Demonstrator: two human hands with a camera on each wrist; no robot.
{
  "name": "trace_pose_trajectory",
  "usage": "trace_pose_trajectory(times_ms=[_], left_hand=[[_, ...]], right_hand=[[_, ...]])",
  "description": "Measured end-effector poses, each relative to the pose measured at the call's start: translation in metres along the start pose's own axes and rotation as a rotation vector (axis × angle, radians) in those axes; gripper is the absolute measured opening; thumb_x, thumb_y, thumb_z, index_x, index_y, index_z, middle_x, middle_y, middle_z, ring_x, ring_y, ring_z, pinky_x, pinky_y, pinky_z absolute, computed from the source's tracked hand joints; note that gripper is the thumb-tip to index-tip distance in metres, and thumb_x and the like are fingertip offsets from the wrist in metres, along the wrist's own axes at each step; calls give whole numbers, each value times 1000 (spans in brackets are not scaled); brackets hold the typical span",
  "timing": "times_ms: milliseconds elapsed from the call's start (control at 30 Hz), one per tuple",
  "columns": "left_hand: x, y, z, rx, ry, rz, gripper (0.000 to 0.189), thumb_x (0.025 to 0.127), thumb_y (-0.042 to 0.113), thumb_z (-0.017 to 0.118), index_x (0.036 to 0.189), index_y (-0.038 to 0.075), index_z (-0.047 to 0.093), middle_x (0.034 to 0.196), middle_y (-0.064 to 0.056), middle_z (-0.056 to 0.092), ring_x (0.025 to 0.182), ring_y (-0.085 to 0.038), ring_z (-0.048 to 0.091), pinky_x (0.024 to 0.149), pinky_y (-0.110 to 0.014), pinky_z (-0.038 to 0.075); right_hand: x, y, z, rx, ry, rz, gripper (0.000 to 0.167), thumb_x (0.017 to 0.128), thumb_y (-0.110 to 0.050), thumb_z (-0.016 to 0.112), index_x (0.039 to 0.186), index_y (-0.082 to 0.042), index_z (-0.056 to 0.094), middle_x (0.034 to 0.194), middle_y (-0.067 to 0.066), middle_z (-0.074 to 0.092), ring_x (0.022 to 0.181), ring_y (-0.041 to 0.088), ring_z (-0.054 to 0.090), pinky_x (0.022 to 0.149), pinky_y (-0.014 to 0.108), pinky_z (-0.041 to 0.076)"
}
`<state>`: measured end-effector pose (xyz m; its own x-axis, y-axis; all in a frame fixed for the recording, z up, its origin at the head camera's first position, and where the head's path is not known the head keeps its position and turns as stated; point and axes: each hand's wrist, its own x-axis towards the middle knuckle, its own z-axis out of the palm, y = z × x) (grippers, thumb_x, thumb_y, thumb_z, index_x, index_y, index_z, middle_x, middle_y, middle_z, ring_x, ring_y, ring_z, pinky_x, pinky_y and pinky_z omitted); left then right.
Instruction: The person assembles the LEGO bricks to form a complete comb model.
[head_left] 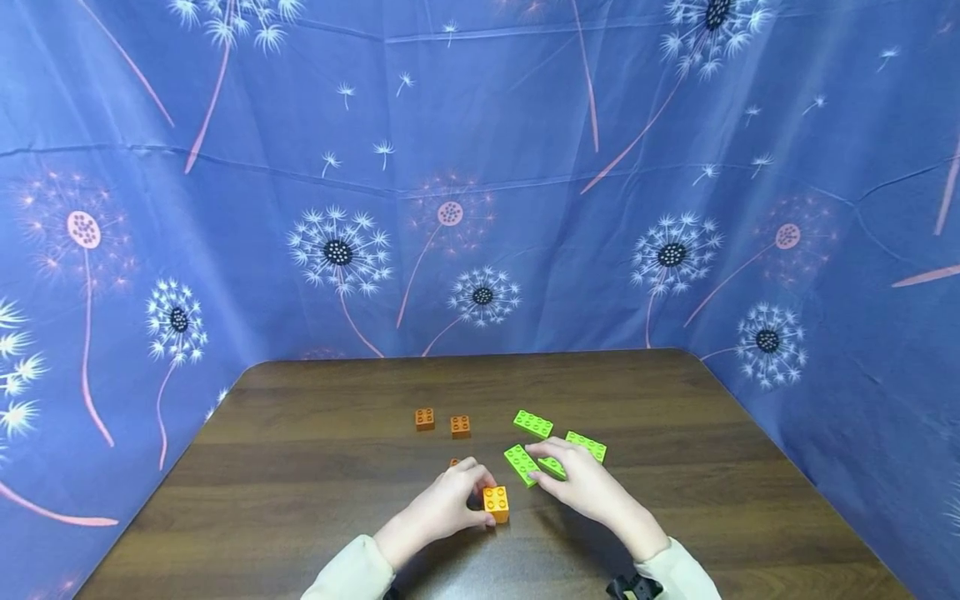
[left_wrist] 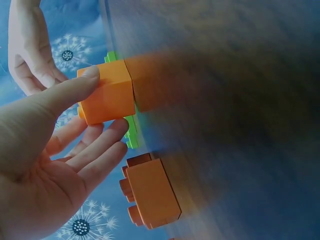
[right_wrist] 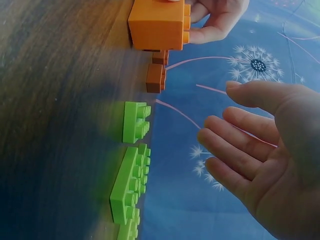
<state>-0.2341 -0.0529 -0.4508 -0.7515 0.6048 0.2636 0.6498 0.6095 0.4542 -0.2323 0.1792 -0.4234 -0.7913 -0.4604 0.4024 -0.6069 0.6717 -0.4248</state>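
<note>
A light orange building brick (head_left: 496,503) with four-stud top stands upright near the middle front of the table. My left hand (head_left: 452,502) holds it from the left, thumb on the near side and fingers toward the far side. In the left wrist view the thumb lies on one face of the orange brick (left_wrist: 107,92). My right hand (head_left: 581,479) hovers over several flat lime-green bricks (head_left: 521,465), its fingers relaxed and parted. The right wrist view shows the right palm (right_wrist: 270,175) with nothing in it.
Two darker orange bricks (head_left: 460,427) sit left of the green ones, and a third (head_left: 454,462) is mostly hidden behind the left hand. The brown wooden table (head_left: 300,467) meets a blue dandelion-print cloth (head_left: 525,250) at its back and sides.
</note>
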Motion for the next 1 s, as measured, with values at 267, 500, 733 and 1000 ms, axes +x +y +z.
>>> trace_pose_trajectory(times_ms=[267,500,733,1000], left_hand=[[-1,-3,-3,17,-31,-24,32,72,21,81,94,11,61,83,8,53,74,-4,51,65,-14,42],[-3,-6,-3,58,-27,11,35,69,26,82,96,13,63,81,9,54,77,-4,53,71,-17,47],[-7,-8,-3,117,-17,17,34,69,26,82,95,14,64,75,10,55,86,-8,60,81,-25,51],[-7,-6,-5,131,-15,17,34,69,26,83,94,14,65,80,10,60,93,-14,63,87,-30,51]], right_hand=[[2,2,0,-3,-18,16,31,84,-13,68,113,-2,64,112,8,67,103,24,63,86,39,53],[4,1,2,-19,4,6,29,83,-12,69,111,-5,65,110,7,68,102,24,64,85,39,53],[7,0,5,-10,-13,-2,30,84,-13,69,112,-4,65,110,7,67,102,23,64,86,39,53],[7,1,4,-4,-5,-36,28,85,-13,68,111,-3,65,109,7,68,100,25,64,84,38,53]])
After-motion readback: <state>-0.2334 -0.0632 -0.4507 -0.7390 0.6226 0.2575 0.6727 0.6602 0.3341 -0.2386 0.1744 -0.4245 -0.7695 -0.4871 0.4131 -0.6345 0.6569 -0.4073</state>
